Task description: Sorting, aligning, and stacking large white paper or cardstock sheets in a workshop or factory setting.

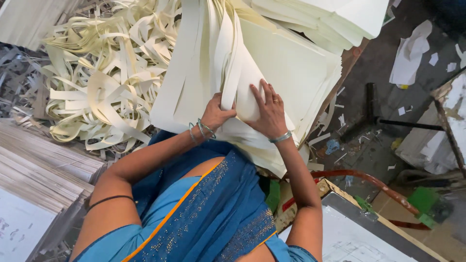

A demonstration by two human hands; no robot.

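Paper stack (291, 68) edge, both hands gripping

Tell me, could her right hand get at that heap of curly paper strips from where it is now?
Probably not easily. The right hand lies flat on the stack of cream sheets, while the paper strips lie beyond the left hand, which grips a sheet's edge between them.

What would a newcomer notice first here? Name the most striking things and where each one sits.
The big stack of cream paper sheets fills the top centre. The left hand pinches a fold of sheets while the right hand lies flat on them. To the left sprawls a tangled heap of cream paper strips.
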